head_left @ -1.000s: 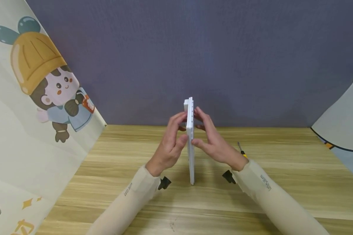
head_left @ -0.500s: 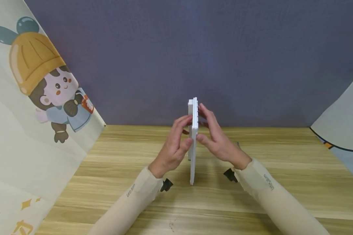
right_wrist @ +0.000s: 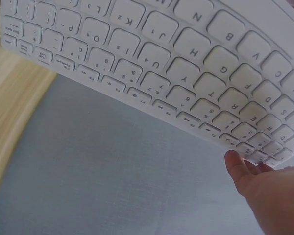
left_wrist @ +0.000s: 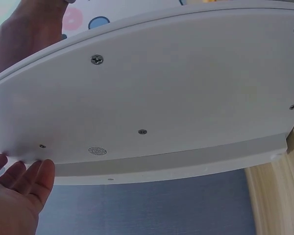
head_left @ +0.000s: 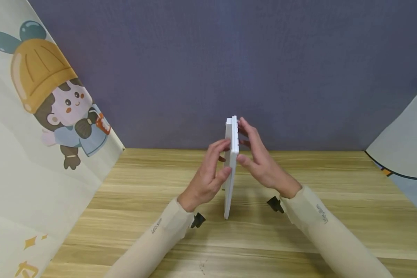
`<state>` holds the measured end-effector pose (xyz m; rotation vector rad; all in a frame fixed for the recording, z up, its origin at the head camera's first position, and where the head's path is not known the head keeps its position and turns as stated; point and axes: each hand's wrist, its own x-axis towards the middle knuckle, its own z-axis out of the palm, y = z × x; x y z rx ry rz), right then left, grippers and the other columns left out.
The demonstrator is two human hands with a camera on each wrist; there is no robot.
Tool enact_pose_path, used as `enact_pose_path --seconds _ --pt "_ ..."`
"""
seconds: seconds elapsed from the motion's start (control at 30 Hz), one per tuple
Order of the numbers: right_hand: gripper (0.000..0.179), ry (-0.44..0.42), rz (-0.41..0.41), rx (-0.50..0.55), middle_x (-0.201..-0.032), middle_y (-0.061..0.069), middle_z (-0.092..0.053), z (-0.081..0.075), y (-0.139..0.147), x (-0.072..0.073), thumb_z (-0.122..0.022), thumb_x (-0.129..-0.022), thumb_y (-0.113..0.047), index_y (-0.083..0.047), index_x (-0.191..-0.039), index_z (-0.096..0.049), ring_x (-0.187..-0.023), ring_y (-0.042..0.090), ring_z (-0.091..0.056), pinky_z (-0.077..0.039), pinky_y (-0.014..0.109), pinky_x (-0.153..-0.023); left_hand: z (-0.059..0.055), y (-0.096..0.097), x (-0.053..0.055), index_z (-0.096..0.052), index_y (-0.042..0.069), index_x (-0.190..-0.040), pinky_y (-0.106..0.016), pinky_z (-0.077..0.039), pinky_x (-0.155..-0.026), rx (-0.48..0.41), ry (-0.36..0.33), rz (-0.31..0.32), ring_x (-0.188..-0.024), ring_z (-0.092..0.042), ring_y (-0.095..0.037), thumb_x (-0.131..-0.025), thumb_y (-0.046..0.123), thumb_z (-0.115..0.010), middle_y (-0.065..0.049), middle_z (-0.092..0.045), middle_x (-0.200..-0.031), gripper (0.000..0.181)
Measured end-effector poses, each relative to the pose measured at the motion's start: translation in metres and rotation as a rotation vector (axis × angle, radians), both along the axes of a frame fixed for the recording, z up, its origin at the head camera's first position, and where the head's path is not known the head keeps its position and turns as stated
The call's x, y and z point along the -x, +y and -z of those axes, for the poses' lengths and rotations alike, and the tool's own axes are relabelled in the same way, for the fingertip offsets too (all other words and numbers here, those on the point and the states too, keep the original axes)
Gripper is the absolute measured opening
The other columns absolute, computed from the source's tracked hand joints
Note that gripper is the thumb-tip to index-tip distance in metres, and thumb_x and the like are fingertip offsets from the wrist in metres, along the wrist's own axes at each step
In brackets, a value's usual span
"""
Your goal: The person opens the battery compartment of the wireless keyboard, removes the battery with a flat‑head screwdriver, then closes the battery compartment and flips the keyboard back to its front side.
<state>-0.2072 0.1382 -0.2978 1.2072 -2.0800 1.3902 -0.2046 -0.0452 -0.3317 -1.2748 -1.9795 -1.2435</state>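
The left hand's fingers (left_wrist: 36, 183) are lying loosely straight and a little apart, their tips touching the white keyboard (head_left: 228, 193) on its back, near a raised ridge (left_wrist: 161, 169). The left hand (head_left: 206, 175) is keeping its thumb apart from the fingers, a spread that is showing clearly only from the head. The right hand (head_left: 264, 166) is facing it from the other side, its fingers reaching forward in a relaxed bend; in the right wrist view its fingertips are meeting the edge beside the top key row. Between the hands, the keyboard is standing on one end, leaning slightly rightward, its lower end appearing to meet the wooden table (head_left: 142, 185).

From the head, it is showing little more than a thin edge. The left wrist view is revealing the smooth back, dotted with screws (left_wrist: 97, 59) and bearing a small round mark (left_wrist: 97, 151); the right wrist view is giving the lettered keys (right_wrist: 192, 44), which are appearing upside down there.

Farther out, pale sleeves (head_left: 319, 224) are covering the forearms, a dark wall (head_left: 208, 69) is rising behind, and a cartoon figure (head_left: 43, 75) is decorating the left side.
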Motion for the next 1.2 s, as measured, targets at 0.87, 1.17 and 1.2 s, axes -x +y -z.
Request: enact_pose_path --seconds 0.87,1.17,1.2 --pt "0.089 0.028 0.01 0.002 -0.15 0.014 -0.02 -0.011 0.02 -0.003 -0.043 -0.09 -0.063 -0.01 -0.152 -0.01 -0.134 0.03 -0.024 -0.028 0.058 -0.099 0.017 0.009 -0.001 -0.028 0.001 -0.141 -0.036 -0.044 -0.089 0.073 -0.06 -0.003 -0.115 -0.042 -0.03 -0.097 0.055 -0.034 -0.014 -0.032 -0.136 0.07" --pt "0.087 0.017 0.018 -0.013 -0.152 0.008 -0.019 -0.01 0.031 -0.004 -0.044 -0.089 -0.063 -0.014 -0.153 -0.01 -0.135 0.03 -0.023 -0.028 0.055 -0.101 0.024 0.007 0.002 -0.026 0.003 -0.142 -0.037 -0.046 -0.088 0.133 -0.134 -0.075 -0.118 -0.04 -0.028 -0.09 0.067 -0.035 -0.012 -0.029 -0.138 0.083" --pt "0.087 0.017 0.021 -0.011 -0.152 0.007 -0.019 -0.01 0.032 -0.004 -0.044 -0.089 -0.063 -0.014 -0.153 -0.01 -0.135 0.03 -0.023 -0.028 0.051 -0.102 0.025 0.006 0.003 -0.025 0.003 -0.142 -0.037 -0.046 -0.088 0.146 -0.15 -0.086 -0.118 -0.039 -0.028 -0.089 0.069 -0.036 -0.012 -0.028 -0.139 0.086"
